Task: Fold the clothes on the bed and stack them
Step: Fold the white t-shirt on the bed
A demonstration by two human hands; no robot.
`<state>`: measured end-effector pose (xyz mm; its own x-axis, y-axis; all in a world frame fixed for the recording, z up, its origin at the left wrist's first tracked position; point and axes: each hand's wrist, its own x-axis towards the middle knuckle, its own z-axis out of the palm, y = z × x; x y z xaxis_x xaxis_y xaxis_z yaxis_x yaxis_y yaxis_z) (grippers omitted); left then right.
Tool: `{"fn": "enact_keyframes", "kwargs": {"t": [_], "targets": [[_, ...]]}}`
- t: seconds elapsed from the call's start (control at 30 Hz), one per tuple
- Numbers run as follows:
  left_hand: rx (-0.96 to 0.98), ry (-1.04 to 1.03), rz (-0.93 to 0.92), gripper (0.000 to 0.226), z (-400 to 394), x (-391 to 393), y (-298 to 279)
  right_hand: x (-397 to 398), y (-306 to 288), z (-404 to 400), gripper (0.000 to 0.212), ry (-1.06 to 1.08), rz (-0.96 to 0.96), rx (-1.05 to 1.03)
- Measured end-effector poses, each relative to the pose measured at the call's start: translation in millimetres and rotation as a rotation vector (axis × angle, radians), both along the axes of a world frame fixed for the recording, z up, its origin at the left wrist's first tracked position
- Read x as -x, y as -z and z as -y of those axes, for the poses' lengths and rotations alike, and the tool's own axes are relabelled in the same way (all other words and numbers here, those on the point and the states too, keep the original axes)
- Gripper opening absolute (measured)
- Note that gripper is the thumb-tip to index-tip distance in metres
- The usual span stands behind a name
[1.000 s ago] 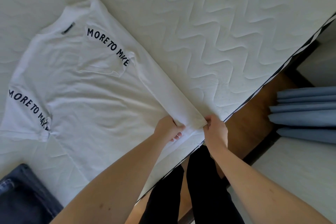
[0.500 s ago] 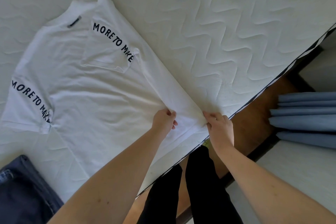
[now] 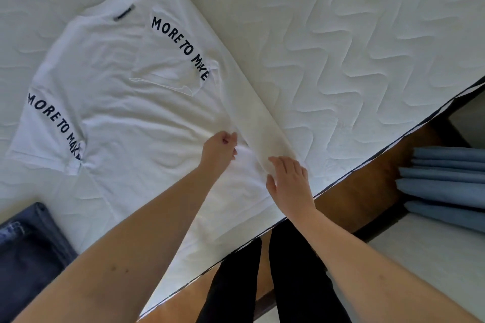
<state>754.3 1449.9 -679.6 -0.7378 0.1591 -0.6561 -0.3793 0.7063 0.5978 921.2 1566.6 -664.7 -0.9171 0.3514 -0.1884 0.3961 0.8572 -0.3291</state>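
Observation:
A white T-shirt [image 3: 136, 115] with black "MORE TO MAKE" lettering on both sleeves lies flat on the white quilted mattress [image 3: 354, 42]. Its right side is folded inward as a long strip, with that sleeve lying across the chest. My left hand [image 3: 220, 151] has curled fingers pinching the inner edge of the folded strip near the hem. My right hand [image 3: 290, 178] rests with relaxed fingers on the strip's lower end, close to the mattress edge.
Dark blue jeans [image 3: 26, 252] lie on the mattress at the lower left. The mattress edge [image 3: 367, 165] runs diagonally past my black-trousered legs [image 3: 275, 278]. Beyond it are wooden floor and blue pleated curtains [image 3: 446, 178] at the right.
Both hands slid up the folded strip, away from the hem corner. My right hand went from pinching the corner to lying with loose fingers on the fabric. The view shifted slightly.

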Motion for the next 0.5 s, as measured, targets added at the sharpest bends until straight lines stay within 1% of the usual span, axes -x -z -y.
{"fn": "enact_keyframes", "kwargs": {"t": [0.17, 0.3, 0.33, 0.4, 0.47, 0.5], "targets": [[0.024, -0.043, -0.229, 0.023, -3.0, 72.7, -11.8, 40.4, 0.8, 4.9, 0.037, -0.006, 0.064, -0.011], [0.131, 0.028, -0.438, 0.020, -23.6, 129.7, -15.7, 63.6, 2.3, 7.6, 0.035, -0.012, 0.130, -0.045], [0.148, 0.079, -0.468, 0.020, -30.2, 140.7, -15.3, 67.6, 2.7, 8.4, 0.034, -0.016, 0.147, -0.063], [0.217, 0.250, -0.462, 0.033, -41.6, 157.4, -13.0, 73.3, 3.7, 9.5, 0.028, -0.021, 0.174, -0.100], [0.403, 0.481, -0.435, 0.049, -45.8, 167.6, -8.1, 76.5, 4.9, 9.2, 0.024, -0.037, 0.212, -0.115], [0.507, 0.587, -0.449, 0.053, -44.7, 170.6, -5.4, 77.5, 5.1, 8.3, 0.022, -0.051, 0.221, -0.121]]}}
